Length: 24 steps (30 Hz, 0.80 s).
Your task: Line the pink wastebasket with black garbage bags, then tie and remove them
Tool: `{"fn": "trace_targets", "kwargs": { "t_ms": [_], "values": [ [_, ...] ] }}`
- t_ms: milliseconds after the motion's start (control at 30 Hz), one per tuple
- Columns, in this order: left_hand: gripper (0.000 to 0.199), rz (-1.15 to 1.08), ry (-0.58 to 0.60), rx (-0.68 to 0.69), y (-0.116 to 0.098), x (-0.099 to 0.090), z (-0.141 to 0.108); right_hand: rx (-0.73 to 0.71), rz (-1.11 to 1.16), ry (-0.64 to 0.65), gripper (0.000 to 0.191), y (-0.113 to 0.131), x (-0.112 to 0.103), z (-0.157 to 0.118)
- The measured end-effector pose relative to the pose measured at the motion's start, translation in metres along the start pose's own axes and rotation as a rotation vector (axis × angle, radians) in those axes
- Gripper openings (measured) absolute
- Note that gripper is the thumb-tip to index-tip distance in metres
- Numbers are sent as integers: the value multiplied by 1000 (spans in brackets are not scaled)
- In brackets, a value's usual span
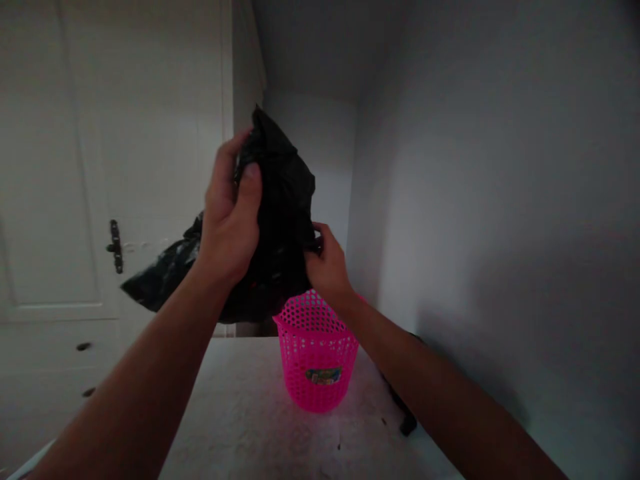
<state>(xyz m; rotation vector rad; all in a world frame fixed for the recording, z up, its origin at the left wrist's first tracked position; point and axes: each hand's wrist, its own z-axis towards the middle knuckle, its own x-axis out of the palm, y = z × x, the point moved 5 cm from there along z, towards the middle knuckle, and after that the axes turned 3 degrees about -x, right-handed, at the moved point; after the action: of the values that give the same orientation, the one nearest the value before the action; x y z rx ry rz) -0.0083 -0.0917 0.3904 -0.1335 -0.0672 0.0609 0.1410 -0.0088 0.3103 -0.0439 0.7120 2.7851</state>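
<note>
A crumpled black plastic bag [283,200] hangs in the air between my two hands, one end drooping to the left. My left hand [233,207] grips its upper part, thumb in front and fingers partly hidden behind the plastic. At the bag's right edge, my right hand [327,260] pinches the plastic with curled fingers. Below and a little behind the bag stands a bright pink perforated plastic basket [317,353], upright, with a small label on its front. The bag and my right forearm cover part of the basket's rim.
The basket rests on a pale tabletop [240,413]. A dark object [407,423] lies by the wall, partly behind my right forearm. A grey wall [500,167] bounds the right side. On the left is a white cupboard [50,167] with a dark handle [115,247] and drawers.
</note>
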Motion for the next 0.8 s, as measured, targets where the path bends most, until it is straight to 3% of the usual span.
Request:
{"fn": "trace_targets", "kwargs": {
  "t_ms": [100,167,267,367,433,500,567,667,800],
  "values": [
    [26,-181,53,-139,9,15,-6,-102,-13,-287,44,-15,-43,14],
    [23,-211,44,-210,15,18,-12,-138,-53,-406,40,-25,-69,16],
    [26,-154,10,-312,32,21,-22,-111,-178,-379,36,-46,-91,15],
    [30,-90,-19,-447,55,26,-34,52,-218,-144,30,-79,-85,6],
    [32,-52,-18,-509,67,34,-43,217,-148,99,24,-105,-69,-6],
    [34,5,26,-524,73,44,-51,340,-65,383,17,-123,-51,-22],
    [35,104,137,-503,74,56,-57,406,-30,622,30,-129,-43,-35],
    [32,318,406,-450,73,69,-70,479,-1,832,58,-122,-55,-38],
    [29,550,644,-388,73,76,-93,580,135,1028,63,-102,-97,-28]
  ]
}}
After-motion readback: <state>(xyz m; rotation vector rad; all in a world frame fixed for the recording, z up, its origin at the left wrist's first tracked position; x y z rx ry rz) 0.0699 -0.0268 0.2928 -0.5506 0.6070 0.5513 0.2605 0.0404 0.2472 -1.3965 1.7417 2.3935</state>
